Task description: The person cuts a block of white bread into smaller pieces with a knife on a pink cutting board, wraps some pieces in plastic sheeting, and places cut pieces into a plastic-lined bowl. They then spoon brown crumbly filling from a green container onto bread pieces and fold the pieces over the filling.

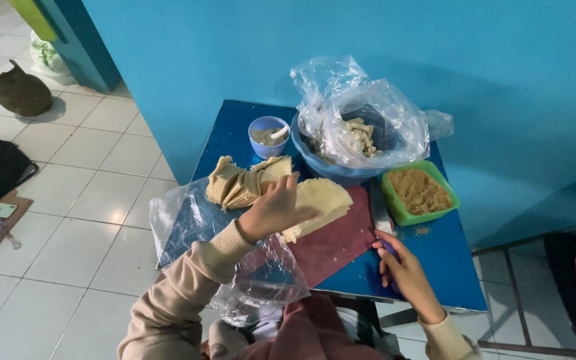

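Green tub (395,208) of brown crumbs (420,190); blue cup (259,148), perhaps paste.

1. One blue table (448,267).
2. One large blue bowl (331,168), lined with a clear bag.
3. One small blue cup (266,137).
4. One green tub (419,193) of brown crumbs.
5. One knife (379,208).
6. Two hands: left (275,210), right (405,267).

A blue table (248,133) is standing against a turquoise wall (435,40). The pale cream wrappers (325,200) are lying on a maroon mat (335,243); brown crumbs are filling a green tub (395,203). Beige sleeves (195,280) are showing.
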A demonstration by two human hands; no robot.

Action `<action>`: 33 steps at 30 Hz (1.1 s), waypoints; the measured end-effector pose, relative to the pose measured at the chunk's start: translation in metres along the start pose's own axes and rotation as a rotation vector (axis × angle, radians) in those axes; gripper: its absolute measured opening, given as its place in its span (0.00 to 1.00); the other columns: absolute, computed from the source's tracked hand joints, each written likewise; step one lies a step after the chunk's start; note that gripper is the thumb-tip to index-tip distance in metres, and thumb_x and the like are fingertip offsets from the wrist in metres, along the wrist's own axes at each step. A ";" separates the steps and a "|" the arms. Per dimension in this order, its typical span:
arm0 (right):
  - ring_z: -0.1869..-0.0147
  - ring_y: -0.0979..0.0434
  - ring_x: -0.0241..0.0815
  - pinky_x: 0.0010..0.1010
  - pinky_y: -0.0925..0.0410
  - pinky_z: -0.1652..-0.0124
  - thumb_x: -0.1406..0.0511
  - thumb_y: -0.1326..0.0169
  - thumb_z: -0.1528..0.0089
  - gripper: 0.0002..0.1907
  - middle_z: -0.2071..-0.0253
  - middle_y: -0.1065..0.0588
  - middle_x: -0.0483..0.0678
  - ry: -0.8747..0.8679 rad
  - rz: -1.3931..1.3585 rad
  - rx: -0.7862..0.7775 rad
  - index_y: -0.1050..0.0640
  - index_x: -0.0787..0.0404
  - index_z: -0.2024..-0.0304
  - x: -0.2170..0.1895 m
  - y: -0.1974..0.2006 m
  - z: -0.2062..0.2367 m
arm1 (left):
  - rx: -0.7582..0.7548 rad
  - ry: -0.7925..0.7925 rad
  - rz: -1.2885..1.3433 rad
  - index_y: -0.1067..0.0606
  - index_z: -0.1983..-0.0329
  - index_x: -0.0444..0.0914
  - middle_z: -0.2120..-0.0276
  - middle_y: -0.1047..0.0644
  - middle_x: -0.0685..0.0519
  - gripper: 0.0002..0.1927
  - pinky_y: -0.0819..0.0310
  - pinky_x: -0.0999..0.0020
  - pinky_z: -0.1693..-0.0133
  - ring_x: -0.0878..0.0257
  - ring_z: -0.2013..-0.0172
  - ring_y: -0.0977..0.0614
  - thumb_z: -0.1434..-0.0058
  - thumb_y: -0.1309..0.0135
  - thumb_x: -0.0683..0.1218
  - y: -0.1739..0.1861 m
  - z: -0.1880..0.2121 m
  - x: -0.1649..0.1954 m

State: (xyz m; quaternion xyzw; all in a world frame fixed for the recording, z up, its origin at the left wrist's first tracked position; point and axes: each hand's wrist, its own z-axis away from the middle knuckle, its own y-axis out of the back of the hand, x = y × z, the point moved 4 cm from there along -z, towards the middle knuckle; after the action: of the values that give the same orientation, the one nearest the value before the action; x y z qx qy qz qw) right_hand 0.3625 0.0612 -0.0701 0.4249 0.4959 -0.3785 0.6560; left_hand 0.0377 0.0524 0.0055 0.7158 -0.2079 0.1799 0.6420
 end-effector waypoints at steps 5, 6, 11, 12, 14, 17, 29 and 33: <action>0.74 0.31 0.32 0.26 0.33 0.76 0.65 0.51 0.34 0.24 0.54 0.24 0.47 -0.011 -0.025 -0.007 0.29 0.58 0.34 0.003 -0.001 0.001 | -0.104 -0.098 0.043 0.51 0.27 0.27 0.36 0.36 0.30 0.60 0.30 0.52 0.43 0.37 0.38 0.29 0.50 0.37 0.65 0.002 0.002 0.006; 0.73 0.31 0.32 0.26 0.33 0.76 0.65 0.51 0.34 0.24 0.54 0.24 0.47 -0.008 -0.019 -0.010 0.29 0.58 0.34 0.004 -0.001 0.000 | -0.083 -0.149 0.053 0.50 0.28 0.26 0.36 0.36 0.29 0.59 0.30 0.54 0.42 0.38 0.38 0.29 0.49 0.37 0.64 0.003 0.001 0.007; 0.76 0.31 0.35 0.26 0.34 0.75 0.64 0.50 0.32 0.25 0.64 0.27 0.55 -0.050 0.016 -0.007 0.28 0.57 0.31 0.004 0.000 0.003 | -0.124 -0.262 0.143 0.44 0.28 0.28 0.37 0.34 0.34 0.52 0.35 0.59 0.38 0.44 0.36 0.29 0.46 0.40 0.62 0.011 -0.004 0.007; 0.77 0.32 0.37 0.26 0.35 0.75 0.64 0.50 0.32 0.25 0.66 0.28 0.57 -0.060 0.038 -0.008 0.28 0.56 0.31 0.004 0.000 0.003 | -0.125 -0.261 0.172 0.42 0.28 0.29 0.36 0.34 0.35 0.50 0.35 0.60 0.37 0.45 0.36 0.29 0.46 0.41 0.62 0.014 -0.003 0.006; 0.75 0.31 0.33 0.26 0.33 0.76 0.65 0.51 0.33 0.24 0.59 0.25 0.51 -0.030 0.029 0.001 0.28 0.57 0.33 0.000 -0.001 0.004 | -0.126 -0.253 0.198 0.41 0.29 0.30 0.35 0.34 0.37 0.48 0.36 0.60 0.37 0.45 0.35 0.30 0.45 0.41 0.62 0.017 -0.002 0.005; 0.75 0.30 0.31 0.27 0.32 0.76 0.66 0.51 0.33 0.24 0.56 0.23 0.49 -0.014 0.033 0.009 0.29 0.57 0.34 -0.003 -0.003 0.004 | -0.150 -0.206 0.190 0.42 0.29 0.31 0.33 0.36 0.38 0.48 0.36 0.60 0.37 0.46 0.35 0.31 0.42 0.42 0.64 0.012 -0.004 -0.001; 0.49 0.15 0.49 0.39 0.25 0.52 0.65 0.51 0.33 0.41 0.50 0.24 0.52 -0.117 0.840 0.014 0.50 0.39 0.21 -0.061 0.045 0.093 | 0.332 -0.324 0.278 0.33 0.38 0.33 0.39 0.31 0.38 0.21 0.33 0.50 0.41 0.38 0.41 0.29 0.32 0.50 0.44 -0.016 0.000 -0.016; 0.48 0.16 0.49 0.36 0.23 0.57 0.68 0.53 0.38 0.41 0.41 0.25 0.56 0.152 0.785 -0.051 0.48 0.44 0.23 -0.104 0.001 0.110 | 0.379 -0.316 0.214 0.29 0.45 0.38 0.45 0.27 0.43 0.16 0.31 0.50 0.44 0.40 0.45 0.27 0.36 0.48 0.43 -0.003 0.015 0.008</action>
State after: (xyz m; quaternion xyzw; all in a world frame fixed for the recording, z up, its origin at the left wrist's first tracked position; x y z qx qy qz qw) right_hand 0.3767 -0.0335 0.0475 0.5923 0.3523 -0.0541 0.7226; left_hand 0.0455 0.0368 0.0054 0.8164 -0.3427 0.1684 0.4332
